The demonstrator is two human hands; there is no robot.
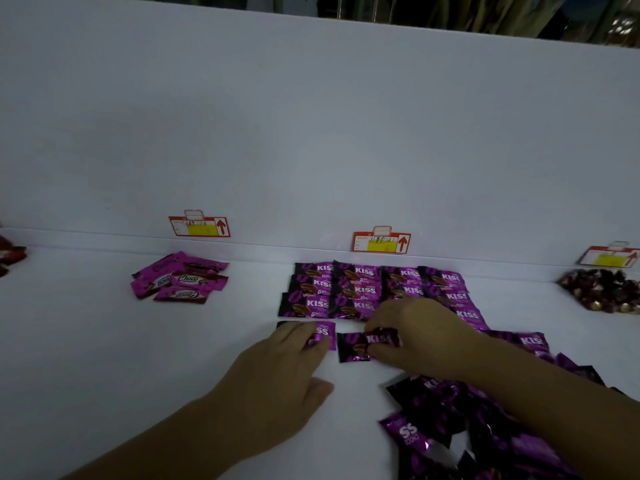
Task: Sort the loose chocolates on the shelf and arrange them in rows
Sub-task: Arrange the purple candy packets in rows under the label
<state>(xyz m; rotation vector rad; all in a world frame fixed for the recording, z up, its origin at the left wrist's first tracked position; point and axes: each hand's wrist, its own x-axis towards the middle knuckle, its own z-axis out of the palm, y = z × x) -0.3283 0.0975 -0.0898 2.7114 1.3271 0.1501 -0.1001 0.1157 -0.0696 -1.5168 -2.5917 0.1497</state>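
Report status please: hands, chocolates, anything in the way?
Left hand flat, pressing first Kiss packet. Right hand pinching second Kiss packet, in front of arranged rows. Loose pile near right; nothing blocking.

On the shelf (104, 341), Kiss rows (363, 289) lie centre, two packets (353, 346) just before them, a heap (450, 427) right-front, Choco pile (180, 280) left, sweets (602, 289) far right, tags (381, 241) behind.
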